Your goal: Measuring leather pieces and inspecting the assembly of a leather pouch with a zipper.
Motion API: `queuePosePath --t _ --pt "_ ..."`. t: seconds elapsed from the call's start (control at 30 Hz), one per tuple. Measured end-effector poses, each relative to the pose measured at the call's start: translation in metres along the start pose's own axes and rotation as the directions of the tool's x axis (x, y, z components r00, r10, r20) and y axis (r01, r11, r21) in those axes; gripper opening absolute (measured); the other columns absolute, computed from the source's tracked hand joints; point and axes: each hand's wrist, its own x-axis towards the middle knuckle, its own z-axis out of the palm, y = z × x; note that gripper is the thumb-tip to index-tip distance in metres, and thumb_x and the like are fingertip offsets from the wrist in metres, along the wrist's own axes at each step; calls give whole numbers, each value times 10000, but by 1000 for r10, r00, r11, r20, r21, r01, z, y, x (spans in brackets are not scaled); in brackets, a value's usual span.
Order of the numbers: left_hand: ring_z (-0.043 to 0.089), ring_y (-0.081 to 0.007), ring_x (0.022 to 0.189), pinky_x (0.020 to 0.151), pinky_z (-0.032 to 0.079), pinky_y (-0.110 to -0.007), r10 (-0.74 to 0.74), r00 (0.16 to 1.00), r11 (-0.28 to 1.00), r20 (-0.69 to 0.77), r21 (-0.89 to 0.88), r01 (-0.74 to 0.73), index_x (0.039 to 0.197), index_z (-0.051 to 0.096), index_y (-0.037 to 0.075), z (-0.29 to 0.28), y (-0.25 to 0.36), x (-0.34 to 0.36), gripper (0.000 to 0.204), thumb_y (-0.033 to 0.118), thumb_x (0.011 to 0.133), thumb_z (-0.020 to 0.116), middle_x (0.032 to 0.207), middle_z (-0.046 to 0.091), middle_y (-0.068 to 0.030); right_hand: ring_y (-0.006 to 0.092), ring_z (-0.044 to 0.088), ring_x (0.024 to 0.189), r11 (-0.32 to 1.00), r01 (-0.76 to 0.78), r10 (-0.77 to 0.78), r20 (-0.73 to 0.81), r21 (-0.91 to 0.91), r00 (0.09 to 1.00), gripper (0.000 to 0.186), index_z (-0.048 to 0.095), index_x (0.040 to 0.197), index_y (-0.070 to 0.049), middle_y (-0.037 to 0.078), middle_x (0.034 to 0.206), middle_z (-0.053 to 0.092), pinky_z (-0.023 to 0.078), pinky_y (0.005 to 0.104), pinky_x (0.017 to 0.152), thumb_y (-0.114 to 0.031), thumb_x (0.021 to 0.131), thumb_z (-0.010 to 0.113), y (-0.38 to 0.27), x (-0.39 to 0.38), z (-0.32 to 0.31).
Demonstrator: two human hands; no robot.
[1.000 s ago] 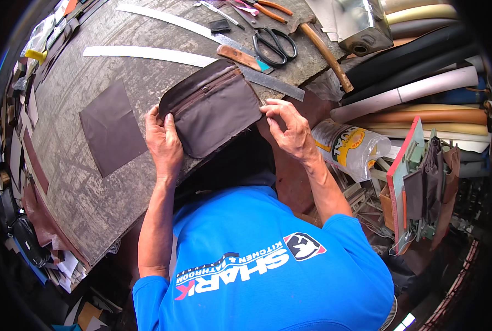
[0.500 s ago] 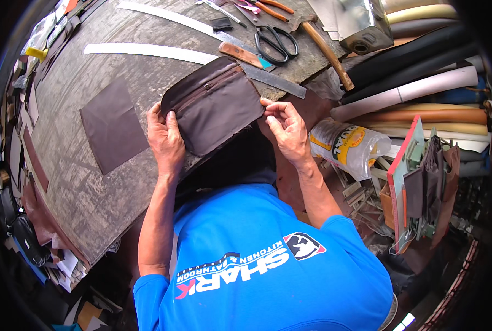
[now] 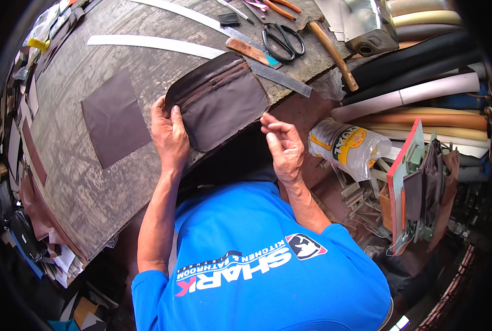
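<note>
A dark brown pouch piece [image 3: 226, 113] with a zipper across its upper part and rounded corners is tilted over the near edge of the worktable. My left hand [image 3: 170, 135] grips its left side, thumb on top and fingers underneath. At the pouch's lower right corner, my right hand [image 3: 286, 151] has its fingers curled and fingertips close to the edge. Whatever those fingertips pinch is too small to make out. A flat dark brown sheet [image 3: 116, 118] lies on the table left of the pouch.
Beyond the pouch on the worktable [image 3: 64, 99] are metal rulers [image 3: 152, 45], a wooden-handled knife [image 3: 248, 49], black scissors [image 3: 283, 43] and a hammer [image 3: 334, 55]. Rolls of material [image 3: 411, 96] and a plastic bag [image 3: 348, 146] fill the right side.
My right hand has come slightly down and away from the pouch's right edge. The pouch, still in my left hand, now shows its front more fully.
</note>
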Motion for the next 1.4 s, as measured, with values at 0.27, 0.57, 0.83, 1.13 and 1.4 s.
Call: queuePosePath --t 0.27,0.57,0.83,1.13,1.4 --pt "567 -168 1113 982 425 -294 5 1000 999 3 -39 -5 1253 450 -27 -1 -3 0 273 -12 981 465 1182 593 -124 317 479 1282 957 116 -97 83 -267 992 372 452 1248 14 223 1469 397 412 389 1040 -2 890 550 12 -10 16" --pt "579 -164 1082 967 439 -297 20 999 999 -26 -39 -21 1248 464 -26 0 -4 0 275 -21 973 468 1162 595 -124 423 426 1313 729 429 -244 384 -533 891 434 466 1249 23 253 1436 414 376 434 1087 57 829 568 12 -34 41" --pt "588 -166 1045 935 449 -292 -10 999 999 -50 -46 8 1215 495 -41 -5 -1 4 269 -15 948 509 1114 616 -120 369 527 1226 535 589 -271 537 -606 799 420 526 1200 30 223 1370 508 451 417 954 53 790 610 6 -36 52" --pt "570 -110 873 751 469 -267 -281 884 950 373 237 202 1159 616 -12 -32 22 80 415 325 916 631 966 651 -65 320 575 1163 376 711 -279 659 -595 699 323 598 1099 35 183 1294 582 460 398 905 13 778 618 -3 -34 61" --pt "629 -196 947 841 487 -323 -414 462 645 785 611 -460 1163 632 -16 24 61 138 503 346 827 726 1021 688 -108 195 613 1050 994 16 28 400 -107 916 223 558 1058 8 151 1165 622 479 296 905 79 848 566 -38 -29 52"
